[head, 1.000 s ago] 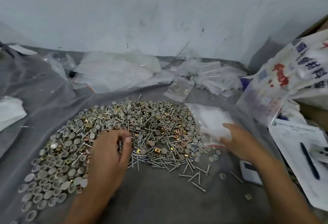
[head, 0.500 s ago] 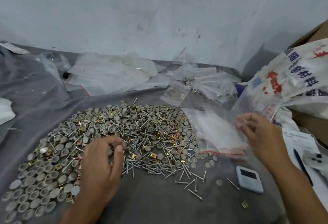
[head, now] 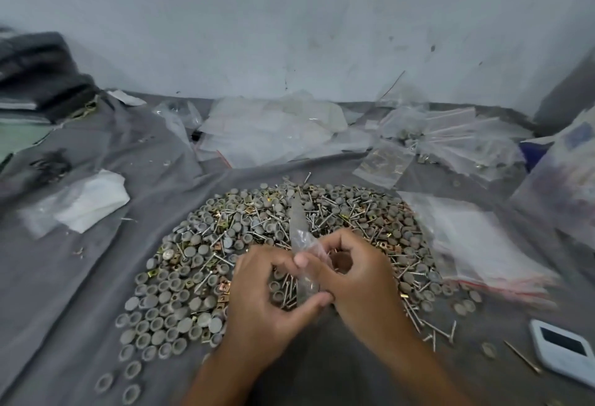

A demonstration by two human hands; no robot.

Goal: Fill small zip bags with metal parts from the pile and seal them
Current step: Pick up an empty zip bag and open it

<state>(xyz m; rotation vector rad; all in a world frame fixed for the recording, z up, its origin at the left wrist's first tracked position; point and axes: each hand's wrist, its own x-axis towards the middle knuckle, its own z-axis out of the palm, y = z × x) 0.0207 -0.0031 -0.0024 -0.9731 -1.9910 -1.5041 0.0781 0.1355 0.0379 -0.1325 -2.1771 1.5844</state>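
A wide pile of metal parts (head: 206, 264), grey round caps, screws and small brass clips, lies on the grey cloth (head: 64, 293). Over its near edge I hold one small clear zip bag (head: 297, 228) edge-on, its far end pointing away from me. My left hand (head: 267, 296) pinches the bag from the left with thumb and fingers. My right hand (head: 360, 280) pinches it from the right, its fingers curled round the bag. A stack of empty zip bags (head: 483, 244) with red strips lies to the right of the pile.
Loose clear plastic bags (head: 273, 128) and filled small bags (head: 444, 138) lie along the back by the white wall. A white folded bag (head: 93, 202) sits at left, dark bundles (head: 42, 67) at far left. A small white device (head: 563, 351) lies at the right front.
My right hand took a bag from the stack and came to the middle. My left hand left the pile and met it. Both now hold the bag. The view swung left.
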